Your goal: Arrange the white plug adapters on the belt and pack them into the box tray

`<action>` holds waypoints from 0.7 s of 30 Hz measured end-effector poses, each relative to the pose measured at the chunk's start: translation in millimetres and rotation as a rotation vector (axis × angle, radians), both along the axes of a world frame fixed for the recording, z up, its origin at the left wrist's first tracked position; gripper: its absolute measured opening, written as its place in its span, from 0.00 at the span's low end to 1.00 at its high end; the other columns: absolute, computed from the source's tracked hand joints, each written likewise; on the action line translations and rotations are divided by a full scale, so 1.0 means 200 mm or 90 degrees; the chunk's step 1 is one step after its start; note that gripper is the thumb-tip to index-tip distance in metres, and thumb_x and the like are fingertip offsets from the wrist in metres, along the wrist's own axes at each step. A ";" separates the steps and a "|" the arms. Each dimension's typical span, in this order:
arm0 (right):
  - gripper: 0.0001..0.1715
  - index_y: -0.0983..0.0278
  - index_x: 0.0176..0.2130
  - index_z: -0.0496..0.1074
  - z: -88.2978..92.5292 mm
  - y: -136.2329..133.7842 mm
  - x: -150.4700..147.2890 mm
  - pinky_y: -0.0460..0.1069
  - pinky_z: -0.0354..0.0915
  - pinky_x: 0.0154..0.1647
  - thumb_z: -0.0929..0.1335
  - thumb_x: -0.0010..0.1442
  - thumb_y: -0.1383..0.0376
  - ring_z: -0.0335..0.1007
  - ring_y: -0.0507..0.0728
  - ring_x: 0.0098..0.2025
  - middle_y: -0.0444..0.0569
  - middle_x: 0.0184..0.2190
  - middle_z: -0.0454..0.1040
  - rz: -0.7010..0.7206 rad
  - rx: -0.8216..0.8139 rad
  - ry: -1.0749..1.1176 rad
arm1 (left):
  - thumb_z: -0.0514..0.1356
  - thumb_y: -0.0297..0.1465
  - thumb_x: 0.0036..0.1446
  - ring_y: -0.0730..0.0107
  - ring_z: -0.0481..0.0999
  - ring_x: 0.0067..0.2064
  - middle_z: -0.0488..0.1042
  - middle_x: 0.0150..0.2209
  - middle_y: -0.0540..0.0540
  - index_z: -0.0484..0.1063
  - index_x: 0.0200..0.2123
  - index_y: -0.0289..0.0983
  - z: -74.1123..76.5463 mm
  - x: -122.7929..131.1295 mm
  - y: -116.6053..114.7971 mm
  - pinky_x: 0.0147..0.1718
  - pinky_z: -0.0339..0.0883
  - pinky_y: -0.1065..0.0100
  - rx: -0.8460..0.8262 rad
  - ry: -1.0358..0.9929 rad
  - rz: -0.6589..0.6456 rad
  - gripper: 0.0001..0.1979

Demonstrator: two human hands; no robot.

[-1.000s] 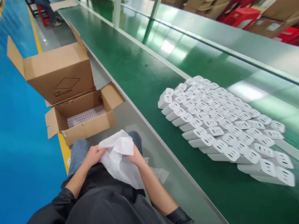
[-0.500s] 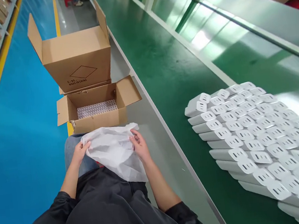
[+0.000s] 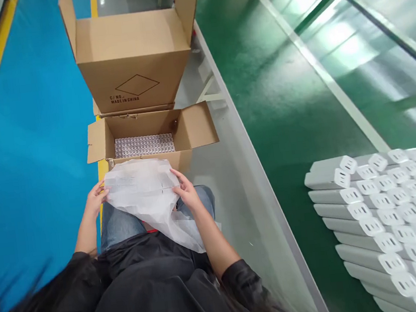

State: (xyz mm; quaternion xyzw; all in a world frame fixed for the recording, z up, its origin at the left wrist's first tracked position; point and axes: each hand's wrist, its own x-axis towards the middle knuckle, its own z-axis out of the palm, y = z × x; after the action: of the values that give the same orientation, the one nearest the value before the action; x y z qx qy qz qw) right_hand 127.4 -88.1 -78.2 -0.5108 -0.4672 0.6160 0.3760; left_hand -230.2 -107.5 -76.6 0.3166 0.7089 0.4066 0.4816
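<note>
Unfolding looks done: the white sheet [image 3: 140, 186], crumpled a second ago, now stretches flat above the lap, left hand [image 3: 94, 199] and right hand [image 3: 187, 193] each clamped on an edge, near the open box [image 3: 199, 127].

One head-worn view, forward and steeply down, close above the white bag [image 3: 140, 188], belt [image 3: 286, 117] rightward.

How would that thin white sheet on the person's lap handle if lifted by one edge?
Probably floppy: the white sheet sags over the jeans and wrinkles between the left hand and right hand. It is likely very light, since it looks thin and half see-through. It might crumple or tear if tugged hard.
</note>
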 end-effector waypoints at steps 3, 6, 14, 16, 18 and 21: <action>0.46 0.61 0.67 0.63 0.11 0.12 -0.05 0.56 0.65 0.65 0.68 0.50 0.63 0.64 0.64 0.68 0.53 0.68 0.65 0.109 0.080 0.039 | 0.70 0.43 0.45 0.44 0.77 0.52 0.75 0.54 0.29 0.69 0.61 0.33 0.10 -0.08 -0.03 0.48 0.74 0.48 0.020 0.137 -0.013 0.40; 0.45 0.60 0.68 0.63 0.23 0.20 -0.15 0.58 0.64 0.65 0.67 0.52 0.65 0.67 0.63 0.66 0.52 0.66 0.69 0.293 0.108 0.068 | 0.72 0.44 0.45 0.44 0.63 0.68 0.67 0.65 0.35 0.68 0.63 0.40 0.25 0.00 0.04 0.66 0.59 0.46 0.095 0.200 -0.126 0.42; 0.53 0.55 0.74 0.51 0.42 0.33 -0.20 0.50 0.74 0.48 0.73 0.57 0.60 0.75 0.54 0.46 0.52 0.65 0.67 0.355 0.144 0.047 | 0.59 0.51 0.58 0.59 0.75 0.42 0.77 0.38 0.45 0.75 0.40 0.37 0.57 0.30 0.44 0.45 0.68 0.60 0.187 0.258 -0.534 0.22; 0.59 0.54 0.74 0.50 0.34 0.30 -0.14 0.51 0.75 0.46 0.77 0.53 0.56 0.75 0.53 0.41 0.51 0.62 0.70 0.333 0.092 0.008 | 0.58 0.48 0.59 0.63 0.73 0.40 0.75 0.39 0.46 0.72 0.41 0.37 0.59 0.27 0.50 0.42 0.66 0.64 0.199 0.280 -0.510 0.20; 0.51 0.59 0.68 0.64 0.23 0.23 -0.10 0.52 0.75 0.47 0.78 0.49 0.54 0.76 0.56 0.44 0.50 0.56 0.76 0.364 0.039 -0.051 | 0.57 0.47 0.60 0.64 0.71 0.41 0.74 0.41 0.46 0.70 0.43 0.37 0.61 0.22 0.54 0.41 0.63 0.65 0.204 0.311 -0.477 0.19; 0.24 0.65 0.44 0.82 0.06 0.08 -0.09 0.52 0.75 0.44 0.77 0.51 0.54 0.77 0.59 0.40 0.48 0.38 0.83 0.424 -0.012 -0.129 | 0.56 0.45 0.62 0.65 0.69 0.39 0.73 0.40 0.46 0.68 0.44 0.38 0.63 0.13 0.60 0.39 0.61 0.65 0.178 0.359 -0.446 0.17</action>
State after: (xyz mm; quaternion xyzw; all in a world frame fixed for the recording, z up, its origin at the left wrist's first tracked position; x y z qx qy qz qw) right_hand 108.8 -72.4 -66.0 -0.3923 -0.6373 0.6555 0.1011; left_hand -203.2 13.2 48.5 0.6968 0.6008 0.2096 0.3312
